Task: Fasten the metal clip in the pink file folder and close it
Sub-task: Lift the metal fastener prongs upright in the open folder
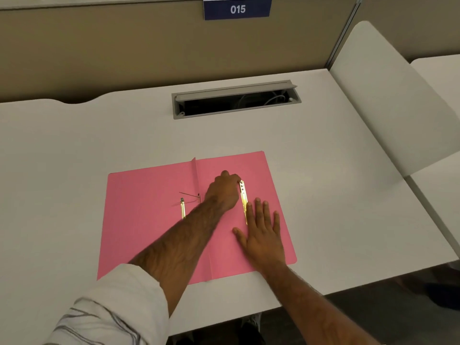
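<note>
The pink file folder (149, 220) lies open and flat on the white desk (74, 145). A gold metal clip bar (243, 195) rests on its right half. A second gold strip (183, 207) and thin wire prongs (193, 195) sit near the centre fold. My left hand (224, 190) reaches across the fold, fingers curled at the top end of the clip bar; whether it grips the bar is hidden. My right hand (261, 230) lies flat, fingers spread, pressing the right half beside the bar's lower end.
A grey cable tray slot (236, 100) is sunk into the desk behind the folder. A beige partition (124, 46) with a blue "015" label (237, 8) stands at the back. A white side divider (385, 95) rises on the right. The desk's front edge runs just below the folder.
</note>
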